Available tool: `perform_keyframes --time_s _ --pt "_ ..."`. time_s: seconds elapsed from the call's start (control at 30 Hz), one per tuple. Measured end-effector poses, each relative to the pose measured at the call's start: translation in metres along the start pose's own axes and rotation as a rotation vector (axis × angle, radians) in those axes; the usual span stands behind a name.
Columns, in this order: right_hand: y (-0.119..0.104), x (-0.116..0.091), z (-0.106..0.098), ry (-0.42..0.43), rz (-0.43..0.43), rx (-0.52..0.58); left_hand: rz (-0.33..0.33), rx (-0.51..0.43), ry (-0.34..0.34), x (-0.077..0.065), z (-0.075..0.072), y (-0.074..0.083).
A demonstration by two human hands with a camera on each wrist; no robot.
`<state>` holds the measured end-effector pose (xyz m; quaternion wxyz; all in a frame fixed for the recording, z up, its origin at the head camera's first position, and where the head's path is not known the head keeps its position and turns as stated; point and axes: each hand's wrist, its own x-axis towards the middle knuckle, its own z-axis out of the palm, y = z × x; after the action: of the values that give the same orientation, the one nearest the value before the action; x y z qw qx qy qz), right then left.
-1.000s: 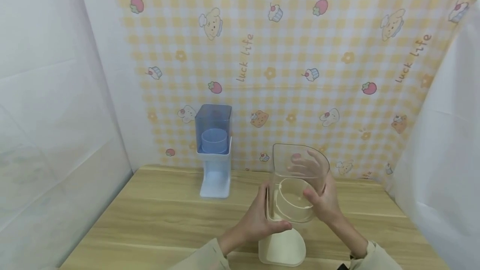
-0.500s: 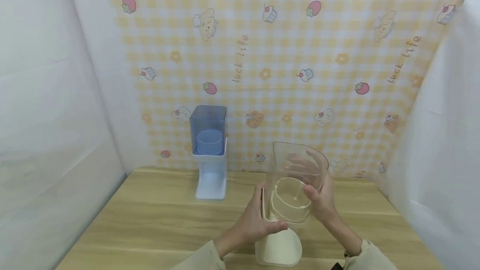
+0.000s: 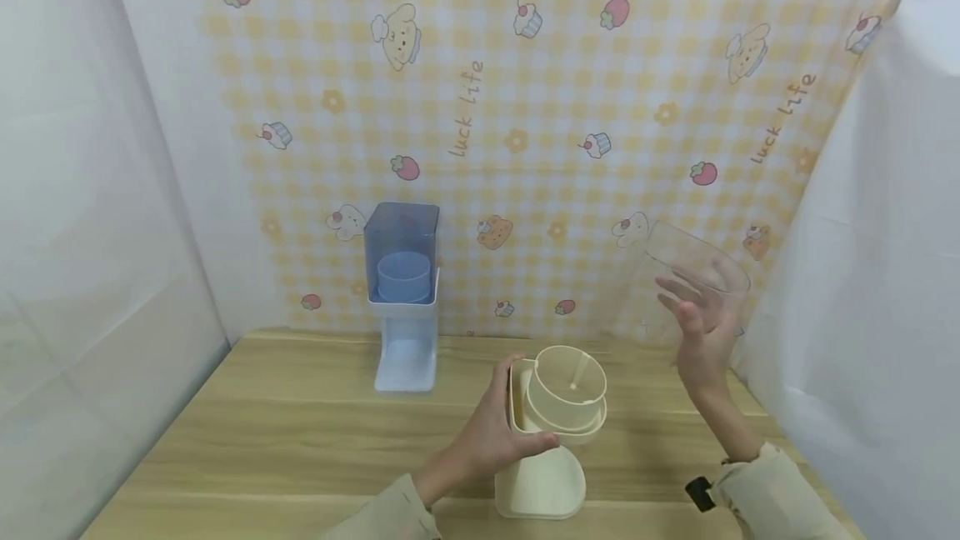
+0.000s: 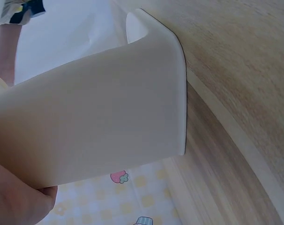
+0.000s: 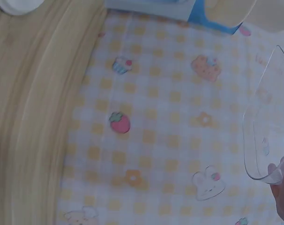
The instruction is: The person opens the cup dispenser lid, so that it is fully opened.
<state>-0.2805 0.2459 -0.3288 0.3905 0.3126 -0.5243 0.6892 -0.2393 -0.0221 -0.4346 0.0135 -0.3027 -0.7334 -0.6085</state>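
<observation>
A cream plastic dispenser (image 3: 567,394) stands on the table in the head view, with a round cup-like ring on top and a flat rounded foot. My left hand (image 3: 491,436) grips its upper tray from the left side. The left wrist view has the dispenser's smooth back (image 4: 114,103) close up, and part of that hand (image 4: 18,199) at lower left. Off to the right and higher, my right hand (image 3: 705,344) holds a clear plastic cover (image 3: 693,255), apart from the dispenser. One edge of this cover (image 5: 257,140) is in the right wrist view, with fingertips at its lower corner.
A similar blue dispenser (image 3: 405,348), its tinted cover on, stands farther back to the left. The wooden table (image 3: 300,423) meets a yellow checked cloth (image 3: 555,107) behind. White sheets (image 3: 862,273) hang at both sides.
The clear cover has come off the cream dispenser, and my right hand has carried it up and to the right. My left hand keeps its grip on the dispenser. The head view has shifted slightly.
</observation>
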Motion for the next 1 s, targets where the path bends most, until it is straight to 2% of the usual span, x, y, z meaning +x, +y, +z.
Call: perform_keyframes --time_s 0.13,0.27,0.37,0.43,0.57,0.7,0.83,1.0 --pt "0.021 -0.005 -0.025 0.13 0.082 -0.188 0.003 -0.005 -0.008 0.001 -0.001 -0.001" --pt "0.044 -0.016 -0.052 0.251 0.221 -0.479 0.006 -0.015 -0.016 0.001 0.0 -0.003" --pt "0.062 -0.025 -0.072 0.303 0.294 -0.656 0.007 -0.02 -0.013 0.001 0.001 -0.004" --pt "0.073 -0.03 -0.081 0.327 0.338 -0.717 0.005 -0.02 -0.009 0.001 0.001 -0.003" --pt "0.089 -0.041 -0.093 0.362 0.484 -0.762 0.004 -0.025 -0.009 0.0 0.001 -0.002" --pt "0.099 -0.051 -0.097 0.41 0.623 -0.746 0.01 -0.021 -0.01 0.0 0.001 -0.002" --pt "0.107 -0.057 -0.101 0.421 0.665 -0.735 0.015 -0.012 -0.006 0.001 0.001 -0.003" --pt "0.11 -0.065 -0.107 0.315 0.7 -0.787 0.011 -0.015 -0.007 0.001 0.001 -0.003"
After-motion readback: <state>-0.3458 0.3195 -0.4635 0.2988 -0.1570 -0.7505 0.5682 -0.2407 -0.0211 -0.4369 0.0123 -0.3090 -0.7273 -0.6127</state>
